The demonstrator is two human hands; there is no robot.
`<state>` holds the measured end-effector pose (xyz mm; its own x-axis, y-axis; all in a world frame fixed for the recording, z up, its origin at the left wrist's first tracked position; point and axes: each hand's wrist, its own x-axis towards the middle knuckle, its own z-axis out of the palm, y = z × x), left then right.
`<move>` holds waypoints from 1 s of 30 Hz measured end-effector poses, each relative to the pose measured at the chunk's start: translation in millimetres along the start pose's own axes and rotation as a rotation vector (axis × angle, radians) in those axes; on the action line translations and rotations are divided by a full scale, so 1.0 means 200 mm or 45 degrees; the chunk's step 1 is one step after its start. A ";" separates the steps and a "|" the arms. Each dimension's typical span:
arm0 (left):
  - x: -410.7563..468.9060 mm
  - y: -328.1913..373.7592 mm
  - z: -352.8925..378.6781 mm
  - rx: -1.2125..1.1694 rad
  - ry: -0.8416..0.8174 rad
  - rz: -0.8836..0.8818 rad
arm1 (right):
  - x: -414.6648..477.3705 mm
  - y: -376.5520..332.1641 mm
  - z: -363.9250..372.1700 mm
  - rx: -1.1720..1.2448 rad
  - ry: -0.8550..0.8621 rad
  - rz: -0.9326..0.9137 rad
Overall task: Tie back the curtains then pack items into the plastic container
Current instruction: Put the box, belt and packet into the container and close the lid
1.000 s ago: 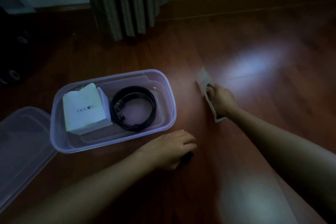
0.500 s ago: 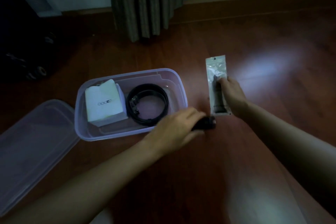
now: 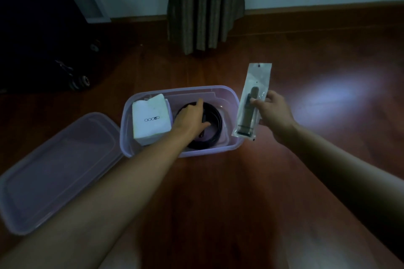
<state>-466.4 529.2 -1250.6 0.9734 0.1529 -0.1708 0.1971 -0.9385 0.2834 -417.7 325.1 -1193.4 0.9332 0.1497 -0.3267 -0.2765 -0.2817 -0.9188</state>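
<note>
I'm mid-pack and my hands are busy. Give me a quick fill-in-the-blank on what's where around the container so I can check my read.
1. The white box sits at the container's ____ end.
2. The left hand, gripping a small dark object, is over the coiled black ____.
3. The right hand pinches a clear packet, not yet inside the ____.
4. The lid lies on the ____, left of the container.
Missing words: left; belt; container; floor.

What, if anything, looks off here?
Nothing stands out. Lid lies beside the container; white box and coiled belt sit inside, nothing spilled. Left hand holds a dark item over the belt; right hand holds a packet.
</note>
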 end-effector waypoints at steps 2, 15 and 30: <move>0.01 0.00 0.02 0.058 -0.026 -0.017 | -0.02 0.01 0.00 -0.068 -0.003 -0.013; -0.08 0.00 0.01 0.096 0.157 0.058 | 0.00 0.01 0.07 -0.601 -0.055 -0.196; -0.31 -0.70 -0.04 -0.209 0.396 -0.304 | 0.08 0.14 0.30 -1.748 0.022 -0.650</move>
<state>-552.3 653.0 -1272.5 0.8822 0.4695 0.0360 0.4127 -0.8077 0.4210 -424.4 375.6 -1238.3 0.8660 0.4993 -0.0257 0.4995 -0.8663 0.0001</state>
